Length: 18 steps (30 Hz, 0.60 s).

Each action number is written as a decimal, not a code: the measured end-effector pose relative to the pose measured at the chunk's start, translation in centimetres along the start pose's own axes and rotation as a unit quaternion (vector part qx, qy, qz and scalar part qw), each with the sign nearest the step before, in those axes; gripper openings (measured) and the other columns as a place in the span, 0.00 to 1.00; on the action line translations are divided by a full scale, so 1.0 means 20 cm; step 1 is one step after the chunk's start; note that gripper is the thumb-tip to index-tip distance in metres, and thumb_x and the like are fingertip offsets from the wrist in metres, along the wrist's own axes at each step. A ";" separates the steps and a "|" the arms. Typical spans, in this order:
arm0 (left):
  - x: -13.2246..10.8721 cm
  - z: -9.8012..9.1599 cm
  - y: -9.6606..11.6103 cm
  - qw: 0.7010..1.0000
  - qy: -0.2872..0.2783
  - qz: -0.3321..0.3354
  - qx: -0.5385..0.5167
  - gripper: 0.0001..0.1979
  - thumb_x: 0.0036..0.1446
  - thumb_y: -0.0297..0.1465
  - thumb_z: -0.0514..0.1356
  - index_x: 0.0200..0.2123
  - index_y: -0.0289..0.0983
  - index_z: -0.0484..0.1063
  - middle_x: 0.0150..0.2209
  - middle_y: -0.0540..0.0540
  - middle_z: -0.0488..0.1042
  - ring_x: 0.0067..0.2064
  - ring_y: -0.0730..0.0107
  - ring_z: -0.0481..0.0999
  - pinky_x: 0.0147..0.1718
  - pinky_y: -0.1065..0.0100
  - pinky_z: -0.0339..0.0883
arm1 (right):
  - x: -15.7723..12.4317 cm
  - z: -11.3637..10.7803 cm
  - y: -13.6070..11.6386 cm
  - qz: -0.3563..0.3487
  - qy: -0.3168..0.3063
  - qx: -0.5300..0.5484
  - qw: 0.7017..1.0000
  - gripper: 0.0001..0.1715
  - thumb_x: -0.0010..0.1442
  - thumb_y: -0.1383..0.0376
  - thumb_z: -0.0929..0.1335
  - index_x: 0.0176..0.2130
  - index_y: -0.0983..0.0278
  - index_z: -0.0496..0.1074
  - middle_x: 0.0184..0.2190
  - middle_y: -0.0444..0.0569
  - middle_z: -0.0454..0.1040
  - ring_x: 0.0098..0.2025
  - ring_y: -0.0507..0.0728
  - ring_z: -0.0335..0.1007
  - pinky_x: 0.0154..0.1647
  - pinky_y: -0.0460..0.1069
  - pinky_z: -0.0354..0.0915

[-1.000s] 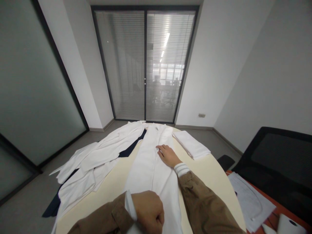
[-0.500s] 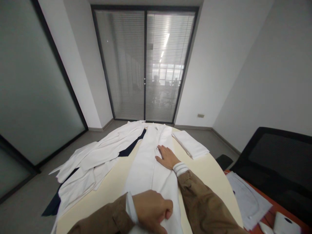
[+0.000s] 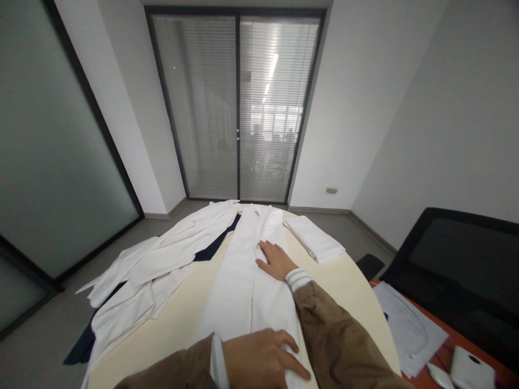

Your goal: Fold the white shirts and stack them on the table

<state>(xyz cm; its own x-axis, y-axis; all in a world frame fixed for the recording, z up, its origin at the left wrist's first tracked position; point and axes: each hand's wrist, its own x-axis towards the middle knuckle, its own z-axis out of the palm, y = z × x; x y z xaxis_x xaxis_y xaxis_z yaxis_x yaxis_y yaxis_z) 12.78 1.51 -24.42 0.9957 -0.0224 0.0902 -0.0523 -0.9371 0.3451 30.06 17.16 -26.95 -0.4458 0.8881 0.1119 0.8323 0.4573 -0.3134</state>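
Observation:
A long white garment (image 3: 233, 281) lies lengthwise down the middle of the round cream table, its sides folded inward so that two edges meet along a centre line. On its right half rests my right hand (image 3: 278, 260), open and flat, with the fingers pointing up and left. Nearer to me, my left hand (image 3: 261, 359) is over the garment's lower right end, fingers apart and holding nothing. The bottom of that hand runs out of the picture. A neatly folded white cloth (image 3: 316, 239) sits to the right of the garment's far end.
Loose white clothes (image 3: 162, 256) and a dark navy piece (image 3: 217, 243) spread over the left side of the table (image 3: 344, 302). At right, a black mesh chair (image 3: 462, 281) stands behind an orange surface with a plastic bag (image 3: 409, 324) and a white device (image 3: 472, 370).
My left hand has moved to the right and its curled fingers have stretched out and spread. My right hand stays on the garment. The view has shifted slightly.

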 end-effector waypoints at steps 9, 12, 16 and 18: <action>0.02 0.01 0.12 0.989 -0.016 -0.139 -0.043 0.07 0.65 0.34 0.56 0.44 0.40 0.71 0.43 0.46 0.77 0.36 0.68 0.79 0.30 0.71 0.69 | 0.01 0.00 0.01 -0.003 -0.002 0.001 1.000 0.41 0.65 0.48 0.59 0.69 0.66 0.51 0.69 0.56 0.53 0.71 0.65 0.43 0.70 0.61 0.42; 0.04 0.03 0.13 0.985 -0.069 -0.149 0.053 0.08 0.64 0.35 0.58 0.44 0.38 0.70 0.32 0.45 0.77 0.30 0.63 0.78 0.23 0.70 0.66 | 0.01 0.01 0.02 -0.004 -0.001 -0.004 1.000 0.42 0.65 0.48 0.59 0.69 0.66 0.51 0.69 0.57 0.53 0.71 0.65 0.44 0.70 0.61 0.43; 0.03 0.10 0.11 0.979 -0.093 -0.170 0.060 0.09 0.62 0.35 0.59 0.44 0.40 0.70 0.25 0.47 0.77 0.24 0.63 0.76 0.21 0.70 0.64 | 0.01 0.01 0.03 -0.011 0.003 -0.004 1.000 0.42 0.65 0.47 0.59 0.69 0.67 0.51 0.69 0.57 0.53 0.71 0.65 0.44 0.70 0.61 0.43; 0.01 0.14 0.09 0.983 -0.072 -0.166 0.019 0.08 0.61 0.36 0.59 0.43 0.42 0.71 0.22 0.50 0.75 0.21 0.65 0.74 0.21 0.70 0.64 | 0.01 0.01 0.03 -0.014 0.005 -0.003 1.000 0.41 0.66 0.47 0.59 0.69 0.66 0.51 0.69 0.58 0.53 0.71 0.65 0.44 0.70 0.61 0.44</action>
<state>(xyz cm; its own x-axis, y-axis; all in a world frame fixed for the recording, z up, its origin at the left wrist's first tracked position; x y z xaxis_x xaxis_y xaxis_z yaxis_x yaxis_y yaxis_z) 13.08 -1.14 -26.47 0.9584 0.2401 -0.1545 0.2769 -0.9136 0.2979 30.36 17.54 -27.34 -0.4654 0.8756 0.1290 0.8216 0.4817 -0.3048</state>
